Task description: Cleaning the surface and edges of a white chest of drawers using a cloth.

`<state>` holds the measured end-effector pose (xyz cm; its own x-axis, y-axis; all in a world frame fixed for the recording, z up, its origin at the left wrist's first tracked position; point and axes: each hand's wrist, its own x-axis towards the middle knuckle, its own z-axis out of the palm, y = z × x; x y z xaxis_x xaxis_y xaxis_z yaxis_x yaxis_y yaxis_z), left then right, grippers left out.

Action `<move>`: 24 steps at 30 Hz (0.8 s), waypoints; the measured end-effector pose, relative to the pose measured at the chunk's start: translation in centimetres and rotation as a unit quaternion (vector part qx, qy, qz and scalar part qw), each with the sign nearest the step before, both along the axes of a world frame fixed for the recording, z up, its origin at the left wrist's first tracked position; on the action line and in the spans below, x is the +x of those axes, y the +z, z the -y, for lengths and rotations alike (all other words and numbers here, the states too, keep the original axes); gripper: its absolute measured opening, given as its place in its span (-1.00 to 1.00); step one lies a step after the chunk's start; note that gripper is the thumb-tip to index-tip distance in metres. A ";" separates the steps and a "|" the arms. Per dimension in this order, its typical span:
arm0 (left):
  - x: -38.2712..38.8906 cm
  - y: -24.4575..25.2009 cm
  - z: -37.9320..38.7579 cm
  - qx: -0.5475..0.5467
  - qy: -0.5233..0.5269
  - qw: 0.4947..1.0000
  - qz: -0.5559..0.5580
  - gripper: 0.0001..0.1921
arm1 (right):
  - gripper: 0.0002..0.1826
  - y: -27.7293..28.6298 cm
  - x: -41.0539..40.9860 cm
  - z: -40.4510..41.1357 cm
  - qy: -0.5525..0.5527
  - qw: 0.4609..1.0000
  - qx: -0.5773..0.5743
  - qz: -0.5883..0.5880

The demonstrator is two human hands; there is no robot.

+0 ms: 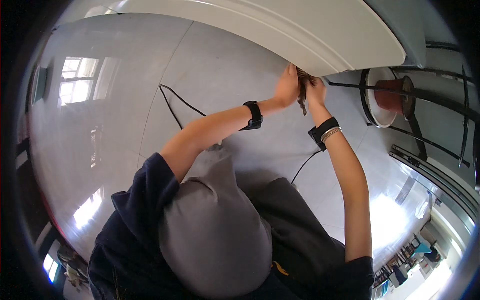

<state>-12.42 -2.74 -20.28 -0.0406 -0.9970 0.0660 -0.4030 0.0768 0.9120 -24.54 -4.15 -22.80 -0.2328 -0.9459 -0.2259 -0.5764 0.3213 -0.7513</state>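
Note:
Both hands meet under the lower edge of a large cream-white panel (318,30). Between them is a bunched, brown, dark-striped thing (302,90) that looks like cloth, with a narrow end hanging down towards the floor. My left hand (288,87) grips its left side, fingers pointing up towards the panel edge. On its right side my right hand (316,91) is closed on it, close to the panel's underside. The upper part of the bundle and some fingertips are hidden by the panel and the hands.
A black metal stand (427,95) on the right holds a reddish-brown pot (390,93) and a white dish (375,108). A black cord (180,98) loops over the grey tiled floor (123,41). A metal sliding-door track (431,180) runs along the right.

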 end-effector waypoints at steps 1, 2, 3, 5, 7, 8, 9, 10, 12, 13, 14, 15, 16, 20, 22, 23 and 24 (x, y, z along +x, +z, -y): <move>-0.1 0.3 -0.2 0.001 0.000 1.000 -0.002 -0.48 | -0.69 -0.1 -0.2 -0.2 0.000 1.000 0.001 -0.002; -0.3 0.5 -0.2 0.017 -0.004 0.999 -0.030 -0.47 | -0.70 -0.2 -0.5 -0.6 -0.052 0.996 -0.006 0.075; 0.0 0.7 -0.3 0.032 0.001 0.998 -0.055 -0.46 | -0.71 0.1 -0.1 -0.8 -0.095 0.983 -0.012 0.155; -0.7 0.5 -1.3 -0.031 0.042 0.997 -0.060 -0.47 | -0.72 1.1 0.0 -1.6 -0.087 0.978 -0.017 0.190; -1.0 1.0 -1.1 -0.093 0.082 0.990 -0.065 -0.47 | -0.72 3.6 0.5 -1.8 -0.072 0.975 -0.083 0.195; -0.8 1.6 -0.8 -0.066 0.084 0.990 -0.094 -0.48 | -0.72 5.0 1.0 -1.4 -0.066 0.975 -0.077 0.197; -0.5 2.5 -0.4 -0.040 0.087 0.988 -0.122 -0.50 | -0.75 7.2 2.0 -0.7 -0.049 0.976 -0.152 0.149; -0.7 2.7 0.2 -0.042 0.083 0.986 -0.141 -0.54 | -0.78 8.8 2.3 -0.3 -0.036 0.968 -0.229 0.095; -0.8 2.8 0.7 -0.061 0.082 0.988 -0.119 -0.55 | -0.81 9.3 1.9 0.1 -0.052 0.973 -0.161 0.160; -1.0 2.7 1.0 -0.082 0.078 0.989 -0.095 -0.56 | -0.84 9.3 1.7 0.3 -0.070 0.967 -0.093 0.225; -1.0 2.5 1.2 -0.080 0.078 0.989 -0.097 -0.56 | -0.84 9.0 1.9 0.5 -0.070 0.968 -0.091 0.224; -0.8 2.1 1.4 -0.100 0.083 0.988 -0.087 -0.60 | -0.85 8.6 2.6 0.8 -0.060 0.959 -0.143 0.236; -0.7 1.7 1.6 -0.119 0.088 0.986 -0.078 -0.63 | -0.85 8.2 3.1 0.8 -0.050 0.948 -0.194 0.247; 0.0 -0.3 3.4 -0.075 0.025 0.996 -0.039 -0.67 | -0.77 7.5 2.9 1.6 -0.065 0.980 -0.053 0.179; -1.0 -1.1 3.6 -0.094 0.012 0.995 -0.020 -0.73 | -0.65 4.3 0.5 2.2 -0.048 0.960 -0.152 0.232; -0.8 -1.7 3.6 -0.093 0.009 0.995 -0.020 -0.73 | -0.65 3.7 0.0 2.1 -0.052 0.959 -0.152 0.232; 0.1 -3.0 3.5 -0.059 0.003 0.998 0.008 -0.70 | -0.62 3.9 1.3 2.0 -0.042 0.971 -0.122 0.199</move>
<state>-12.29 -6.28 -23.30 -0.0368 -0.9824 0.1833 -0.4187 0.1817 0.8898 -23.21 -6.14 -18.95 -0.2522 -0.9639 -0.0852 -0.2031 0.1388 -0.9693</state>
